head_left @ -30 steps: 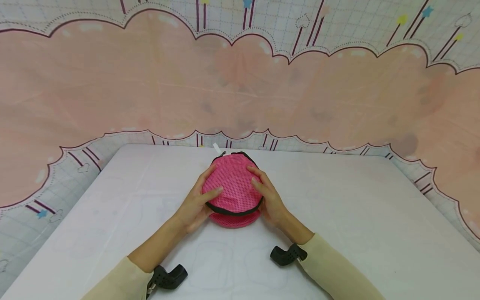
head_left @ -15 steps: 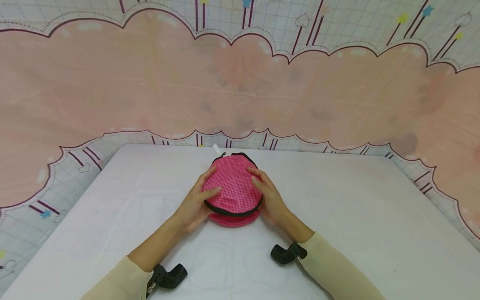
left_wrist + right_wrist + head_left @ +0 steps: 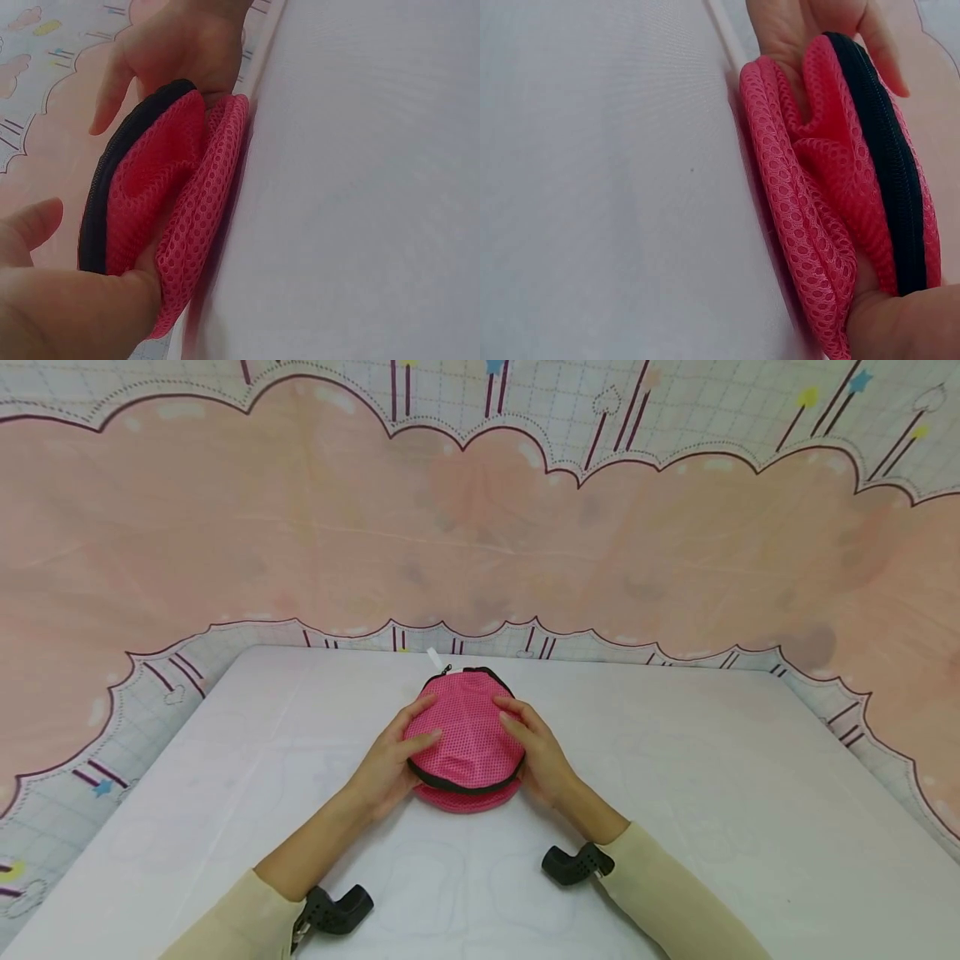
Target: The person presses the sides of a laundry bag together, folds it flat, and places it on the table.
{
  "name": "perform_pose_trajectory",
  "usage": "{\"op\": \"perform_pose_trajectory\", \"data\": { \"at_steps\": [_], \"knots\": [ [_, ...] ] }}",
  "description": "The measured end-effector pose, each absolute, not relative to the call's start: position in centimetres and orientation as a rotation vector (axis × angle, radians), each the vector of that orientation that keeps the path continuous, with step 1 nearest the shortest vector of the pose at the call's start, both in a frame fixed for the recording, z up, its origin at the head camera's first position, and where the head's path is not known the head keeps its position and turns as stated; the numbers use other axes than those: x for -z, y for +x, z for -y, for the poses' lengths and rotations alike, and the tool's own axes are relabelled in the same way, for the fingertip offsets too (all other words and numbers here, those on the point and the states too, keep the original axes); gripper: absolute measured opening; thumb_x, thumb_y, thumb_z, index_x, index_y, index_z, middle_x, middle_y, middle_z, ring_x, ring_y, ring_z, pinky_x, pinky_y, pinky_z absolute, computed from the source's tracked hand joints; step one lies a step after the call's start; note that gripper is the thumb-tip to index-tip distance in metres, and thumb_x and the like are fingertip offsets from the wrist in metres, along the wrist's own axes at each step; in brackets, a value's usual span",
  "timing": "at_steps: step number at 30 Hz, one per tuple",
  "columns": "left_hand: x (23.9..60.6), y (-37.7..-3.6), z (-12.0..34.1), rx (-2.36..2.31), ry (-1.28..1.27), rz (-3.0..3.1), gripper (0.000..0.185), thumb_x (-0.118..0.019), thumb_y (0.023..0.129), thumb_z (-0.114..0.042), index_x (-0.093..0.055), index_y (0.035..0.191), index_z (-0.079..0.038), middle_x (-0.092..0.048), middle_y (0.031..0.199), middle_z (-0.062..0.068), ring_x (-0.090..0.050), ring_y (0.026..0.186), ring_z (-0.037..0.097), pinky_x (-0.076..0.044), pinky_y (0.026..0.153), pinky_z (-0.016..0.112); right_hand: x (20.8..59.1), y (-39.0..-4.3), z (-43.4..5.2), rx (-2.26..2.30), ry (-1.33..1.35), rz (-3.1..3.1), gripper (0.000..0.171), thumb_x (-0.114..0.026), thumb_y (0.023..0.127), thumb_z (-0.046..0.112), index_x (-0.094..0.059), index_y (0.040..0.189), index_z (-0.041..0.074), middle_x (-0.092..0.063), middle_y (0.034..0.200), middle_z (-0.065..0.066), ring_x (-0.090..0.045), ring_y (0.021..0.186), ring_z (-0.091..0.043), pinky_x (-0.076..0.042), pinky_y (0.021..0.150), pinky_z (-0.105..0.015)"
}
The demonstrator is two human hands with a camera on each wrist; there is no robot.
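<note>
On a white table point(image 3: 675, 793), near its far edge and against a pink cloud-patterned backdrop point(image 3: 225, 527): a round pink mesh pouch point(image 3: 465, 739) with a black zipper point(image 3: 461, 785), folded into a soft dome and lying on the tabletop. Cupped from both sides by two hands: left hand point(image 3: 390, 764) curled round the left flank with thumb across the mesh, right hand point(image 3: 542, 756) curled round the right flank, fingers over the top. Gripped, not merely touched (the wrist views show layers of mesh bunched between palm and fingers). Zipper pull with a white tab point(image 3: 433, 657) sticking out at the far side. Likely risks: springy mesh popping open if either grip loosens; layers slipping out of line under uneven squeezing; tab snagging in the fold.
</note>
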State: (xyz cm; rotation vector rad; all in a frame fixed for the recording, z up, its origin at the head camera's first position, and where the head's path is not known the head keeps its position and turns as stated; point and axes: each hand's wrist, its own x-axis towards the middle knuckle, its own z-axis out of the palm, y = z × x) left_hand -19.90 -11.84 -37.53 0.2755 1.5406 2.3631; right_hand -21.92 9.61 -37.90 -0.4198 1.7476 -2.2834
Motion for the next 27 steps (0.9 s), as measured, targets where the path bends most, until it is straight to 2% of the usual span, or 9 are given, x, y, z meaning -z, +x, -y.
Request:
{"op": "perform_pose_trajectory", "data": {
  "at_steps": [11, 19, 27],
  "knots": [
    [37.32, -20.04, 11.96, -2.296, 0.233, -1.688, 0.056, -0.048, 0.1, -0.011, -0.024, 0.151, -0.015, -0.03, 0.147, 0.015, -0.043, 0.124, 0.029, -0.046, 0.093, 0.036, 37.77, -21.97, -9.59, 2.257, -0.387, -1.781, 0.048, -0.045, 0.099, 0.019, -0.034, 0.142, 0.003, -0.03, 0.147, -0.01, -0.033, 0.127, -0.025, -0.033, 0.102, -0.039],
    [37.48, -20.09, 12.15, -2.274, 0.237, -1.686, 0.058, -0.05, 0.099, -0.012, -0.024, 0.151, -0.016, -0.029, 0.148, 0.014, -0.042, 0.125, 0.03, -0.046, 0.094, 0.037, 37.78, -22.19, -9.83, 2.245, -0.355, -1.695, 0.048, -0.045, 0.099, 0.021, -0.033, 0.144, 0.006, -0.031, 0.145, -0.01, -0.037, 0.123, -0.025, -0.04, 0.095, -0.036],
    [37.49, -20.13, 12.05, -2.24, 0.258, -1.664, 0.059, -0.05, 0.099, -0.014, -0.021, 0.15, -0.022, -0.027, 0.149, 0.012, -0.039, 0.128, 0.029, -0.043, 0.098, 0.036, 37.75, -22.27, -9.96, 2.207, -0.317, -1.663, 0.048, -0.043, 0.099, 0.024, -0.033, 0.145, 0.012, -0.031, 0.144, -0.008, -0.038, 0.122, -0.025, -0.042, 0.092, -0.038]
  ]
}}
